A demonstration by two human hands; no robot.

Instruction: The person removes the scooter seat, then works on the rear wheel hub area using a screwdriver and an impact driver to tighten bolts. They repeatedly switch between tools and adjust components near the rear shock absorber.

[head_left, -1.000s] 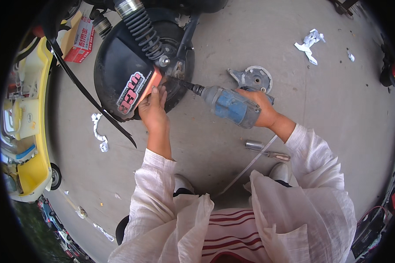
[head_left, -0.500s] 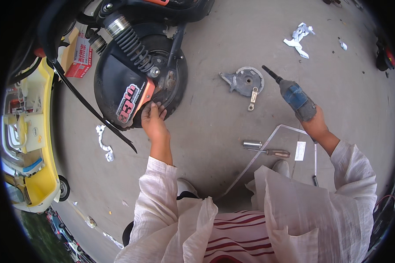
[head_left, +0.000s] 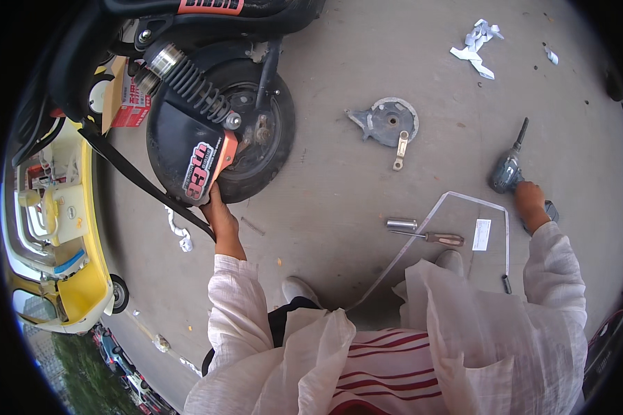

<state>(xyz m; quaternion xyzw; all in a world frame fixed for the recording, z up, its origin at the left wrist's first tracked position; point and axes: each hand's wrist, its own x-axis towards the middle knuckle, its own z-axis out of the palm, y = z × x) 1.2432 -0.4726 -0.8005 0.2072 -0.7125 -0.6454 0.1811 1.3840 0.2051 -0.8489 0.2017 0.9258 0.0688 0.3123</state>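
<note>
A black scooter's rear wheel (head_left: pixel 273 152) stands at the upper left, partly behind a black side cover (head_left: pixel 176 142) with an orange edge. A coil-spring shock absorber (head_left: pixel 195 81) slants down to the hub. At the lower edge of that cover is my left hand (head_left: pixel 218 211), its fingers hidden behind the cover and tyre. Out to the right, my right hand (head_left: pixel 531 200) is wrapped round the handle of a cordless power tool (head_left: pixel 507 173), whose long bit points away from me. Between the hands, farther off, lies a round metal brake plate (head_left: pixel 386 121) with a lever arm (head_left: pixel 399 152).
A metal socket (head_left: pixel 401 224), a screwdriver (head_left: pixel 443 239), a white label (head_left: pixel 482 235) and a pale strip (head_left: pixel 429 214) lie on the ground near my feet. Crumpled white paper (head_left: pixel 477 48) is at the far right. A yellow vehicle (head_left: pixel 83 277) and a red-and-white box (head_left: pixel 130 104) are left.
My left hand has moved down from the wheel to the cover's lower edge. My right hand has moved right with the power tool, which has turned to point farther right.
</note>
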